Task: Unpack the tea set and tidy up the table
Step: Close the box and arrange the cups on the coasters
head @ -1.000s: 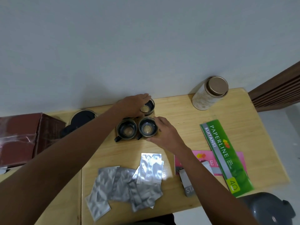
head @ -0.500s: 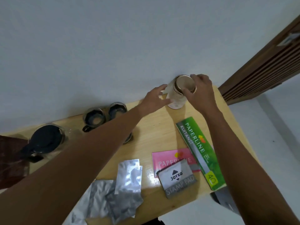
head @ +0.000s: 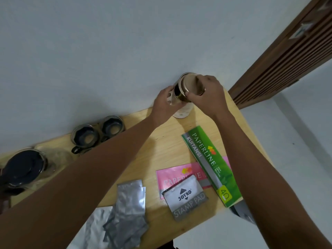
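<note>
While I watch through the head camera, both hands work on the tin (head: pixel 181 112) at the far edge of the bench (head: pixel 170 141), against the wall.

Item 1: tin, pale body, standing upright. My left hand (head: pixel 164 102) is curled round its side and grips it.

Item 2: lid (head: pixel 190 85), brown top with a shiny metal rim, tilted and partly raised off the tin. My right hand (head: pixel 209 95) pinches its rim, thumb on the near side and fingers over the far side.

Item 3: two dark cups (head: pixel 98 134) with handles, side by side near the wall, left of the tin and well apart from it.

Item 4: dark teapot (head: pixel 24 168), far left of the bench.

Item 5: silver foil packets (head: pixel 125 212), a loose overlapping heap at the near edge.

Item 6: green receipt book (head: pixel 212 164), marked PAPERLINE KUITANSI, lying partly over a pink booklet (head: pixel 177 175).

Item 7: stamp pad (head: pixel 186 199), grey, marked JOYKO, resting on the pink booklet's near corner.

Item 8: slatted wooden door (head: pixel 287 56), upper right.
</note>
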